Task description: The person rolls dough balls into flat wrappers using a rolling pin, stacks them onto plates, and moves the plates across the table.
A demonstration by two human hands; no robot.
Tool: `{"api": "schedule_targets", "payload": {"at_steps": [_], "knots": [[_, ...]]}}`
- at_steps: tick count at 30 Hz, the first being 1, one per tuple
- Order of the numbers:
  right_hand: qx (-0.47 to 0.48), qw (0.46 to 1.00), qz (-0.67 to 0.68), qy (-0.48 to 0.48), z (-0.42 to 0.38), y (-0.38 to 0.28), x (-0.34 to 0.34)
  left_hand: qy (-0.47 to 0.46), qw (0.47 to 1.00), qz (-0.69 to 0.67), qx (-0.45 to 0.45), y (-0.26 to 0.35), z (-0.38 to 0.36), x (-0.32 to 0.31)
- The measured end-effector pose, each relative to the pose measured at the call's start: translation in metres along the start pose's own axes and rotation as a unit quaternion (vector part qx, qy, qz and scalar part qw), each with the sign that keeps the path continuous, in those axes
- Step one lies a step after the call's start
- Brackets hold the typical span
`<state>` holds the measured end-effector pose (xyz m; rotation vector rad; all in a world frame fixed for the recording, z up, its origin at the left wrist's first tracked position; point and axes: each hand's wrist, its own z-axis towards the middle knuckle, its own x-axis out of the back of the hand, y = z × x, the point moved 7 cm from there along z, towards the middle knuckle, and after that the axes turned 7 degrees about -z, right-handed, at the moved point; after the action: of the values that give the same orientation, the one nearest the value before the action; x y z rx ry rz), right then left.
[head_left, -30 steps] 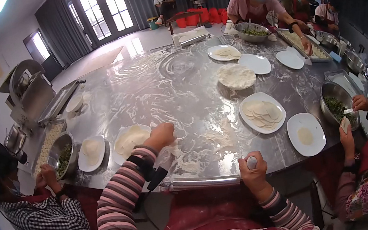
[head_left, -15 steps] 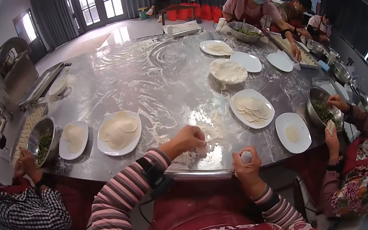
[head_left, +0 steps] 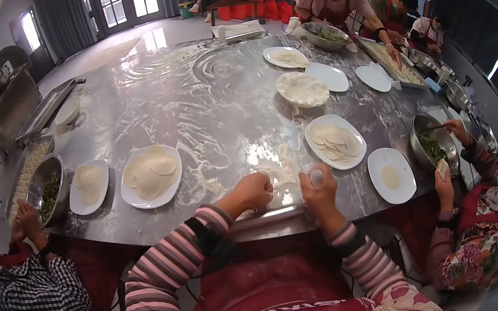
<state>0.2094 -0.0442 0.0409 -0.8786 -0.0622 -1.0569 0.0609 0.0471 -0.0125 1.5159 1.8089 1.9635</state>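
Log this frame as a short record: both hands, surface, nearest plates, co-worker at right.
Left hand: fingers curled; anything held is hidden
Right hand: closed around a pale round-ended object, mostly hidden
Surface: metal table, flour-streaked
Nearest left plate: dough pile
Nearest right plate: overlapping dough rounds
Co-worker at right: one hand holding a pale dough piece

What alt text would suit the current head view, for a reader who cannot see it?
The right hand grips a pale round-ended object over the near edge of a floury metal table, the left hand curled nearby. White plates of dough rounds stand farther in, with co-workers on both sides.
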Motion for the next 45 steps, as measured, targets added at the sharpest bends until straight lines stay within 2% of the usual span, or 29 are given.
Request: {"api": "schedule_targets", "payload": {"at_steps": [1,3,5,7,9,11,13,15,17,20,24,25,26,30,32,35,37,39,41,43,45], "knots": [[0.005,0.999,0.043,0.019,-0.009,0.003,0.006,0.004,1.000,0.000,0.000,-0.004,-0.003,0.001],[-0.059,0.995,0.074,-0.009,-0.020,0.010,0.008,-0.016,1.000,-0.010,-0.014,-0.005,-0.011,-0.004],[-0.027,0.999,0.035,0.016,-0.004,0.001,0.002,-0.021,0.998,0.023,-0.045,0.005,-0.014,-0.011],[0.001,0.999,0.034,0.023,0.013,0.004,-0.016,0.026,0.996,0.049,-0.075,0.012,-0.003,-0.008],[-0.022,0.999,0.034,-0.005,0.019,0.009,-0.025,0.017,0.995,0.046,-0.082,0.012,0.006,-0.007],[-0.025,0.999,0.024,0.005,0.007,0.006,-0.009,-0.108,0.992,0.053,-0.031,0.005,0.009,-0.015],[-0.011,0.999,0.026,0.031,-0.013,0.003,0.010,-0.095,0.992,0.067,-0.041,0.004,0.001,-0.011],[-0.034,0.996,0.077,0.008,-0.029,0.005,0.019,-0.062,0.996,0.028,-0.057,0.001,-0.005,-0.005],[-0.036,0.998,0.057,0.010,-0.018,0.005,0.009,-0.091,0.994,0.019,-0.062,0.004,-0.007,-0.009],[-0.018,0.999,0.034,0.008,0.016,0.004,-0.019,-0.011,0.991,0.076,-0.106,0.013,0.000,-0.008],[-0.011,1.000,0.025,0.003,0.015,0.006,-0.021,0.004,0.992,0.047,-0.117,0.013,0.003,-0.003],[0.010,1.000,0.003,0.022,0.007,0.001,-0.007,-0.021,0.992,0.053,-0.115,0.012,0.002,-0.005],[-0.010,1.000,0.017,0.020,-0.008,0.003,0.004,-0.046,0.991,0.059,-0.114,0.011,0.001,-0.007],[-0.052,0.997,0.060,0.010,-0.022,0.002,0.015,-0.053,0.996,-0.009,-0.073,0.003,-0.006,-0.010],[-0.015,0.999,0.027,0.024,0.002,-0.002,-0.002,-0.031,0.992,0.063,-0.103,0.009,-0.002,-0.010],[0.016,0.999,0.015,0.037,0.022,-0.004,-0.020,0.019,0.991,0.075,-0.109,0.017,0.003,-0.006],[0.022,0.999,0.012,0.029,0.022,-0.007,-0.019,0.013,0.992,0.048,-0.115,0.016,0.004,-0.004],[-0.015,1.000,0.013,0.018,0.000,-0.002,0.001,-0.051,0.988,0.090,-0.116,0.011,0.002,-0.011],[-0.017,1.000,0.003,0.014,-0.023,-0.001,0.018,-0.033,0.989,0.080,-0.118,0.010,-0.007,-0.007],[-0.025,0.998,0.050,0.005,-0.025,0.001,0.017,-0.044,0.996,0.002,-0.084,0.006,-0.015,-0.006],[-0.011,1.000,0.006,0.020,-0.008,0.004,0.001,-0.036,0.996,0.023,-0.080,0.006,-0.014,-0.011]]}}
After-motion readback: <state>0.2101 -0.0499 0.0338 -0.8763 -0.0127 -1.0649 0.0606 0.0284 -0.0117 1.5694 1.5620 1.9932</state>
